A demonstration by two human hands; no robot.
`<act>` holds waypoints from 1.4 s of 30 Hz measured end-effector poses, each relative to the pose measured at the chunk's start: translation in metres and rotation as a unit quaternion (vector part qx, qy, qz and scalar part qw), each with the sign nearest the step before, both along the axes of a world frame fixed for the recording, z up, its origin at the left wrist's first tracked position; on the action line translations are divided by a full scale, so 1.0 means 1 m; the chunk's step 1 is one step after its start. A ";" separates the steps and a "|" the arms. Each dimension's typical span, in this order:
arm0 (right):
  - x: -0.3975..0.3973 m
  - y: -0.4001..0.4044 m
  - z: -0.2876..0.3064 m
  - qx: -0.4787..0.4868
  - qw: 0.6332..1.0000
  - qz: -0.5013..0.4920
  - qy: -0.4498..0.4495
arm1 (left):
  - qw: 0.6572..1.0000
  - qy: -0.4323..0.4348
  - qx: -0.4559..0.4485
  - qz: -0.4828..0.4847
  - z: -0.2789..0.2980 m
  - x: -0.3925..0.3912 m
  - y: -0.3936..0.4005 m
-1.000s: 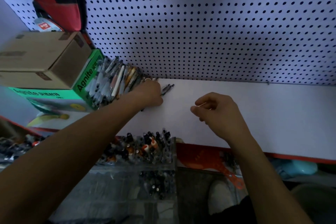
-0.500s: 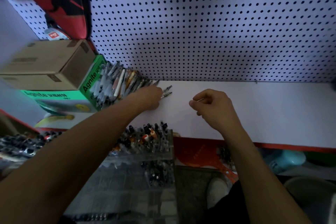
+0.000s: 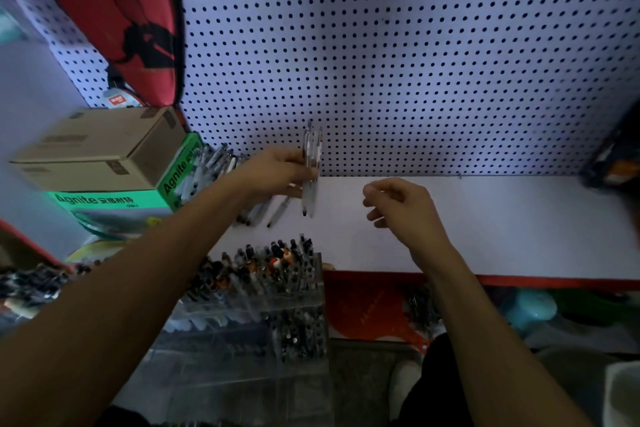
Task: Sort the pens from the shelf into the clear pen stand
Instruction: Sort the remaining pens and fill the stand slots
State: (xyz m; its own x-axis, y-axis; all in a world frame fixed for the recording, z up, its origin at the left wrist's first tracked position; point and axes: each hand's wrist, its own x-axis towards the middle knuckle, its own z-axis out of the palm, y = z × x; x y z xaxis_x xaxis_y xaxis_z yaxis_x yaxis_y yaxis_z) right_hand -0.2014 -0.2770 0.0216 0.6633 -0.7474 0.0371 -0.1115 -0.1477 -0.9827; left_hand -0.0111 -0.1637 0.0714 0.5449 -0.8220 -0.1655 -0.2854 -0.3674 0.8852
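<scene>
Clear pens (image 3: 310, 170) held upright, clear pen stand (image 3: 263, 291) nearly full

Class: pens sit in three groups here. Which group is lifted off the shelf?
The upright pens gripped by the left hand; the others lie against the green box or fill the clear stand.

Single head-worn wide-angle view looks forward and down, close over the white shelf (image 3: 485, 218) and pegboard (image 3: 415, 62).

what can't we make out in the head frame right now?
- Pen count in left hand: held pens overlap and blur.
- Right hand: curled fingers hide whether it pinches anything.
- Pile by the green box: left arm covers part.
- Free slots in the stand: dark, too small.
</scene>
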 end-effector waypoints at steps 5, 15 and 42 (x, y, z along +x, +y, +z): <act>-0.008 0.020 0.015 0.013 0.995 0.034 -0.096 | 0.990 -0.093 0.017 -0.107 0.029 -0.044 0.023; -0.040 0.050 0.022 0.031 0.987 0.037 -0.157 | 0.982 -0.178 -0.020 -0.055 0.009 -0.097 0.082; -0.058 0.132 -0.063 -0.397 0.883 0.157 0.197 | 0.943 -0.271 -0.073 0.180 -0.132 -0.143 0.171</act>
State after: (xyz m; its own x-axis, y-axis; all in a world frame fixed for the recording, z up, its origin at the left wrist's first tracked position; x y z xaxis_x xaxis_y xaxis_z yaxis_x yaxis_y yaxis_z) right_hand -0.2592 -0.1454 -0.0413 0.9111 -0.3668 0.1882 -0.2522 -0.8571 -0.4492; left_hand -0.1537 0.0070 -0.0610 0.7652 -0.5594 0.3187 -0.5906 -0.4130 0.6932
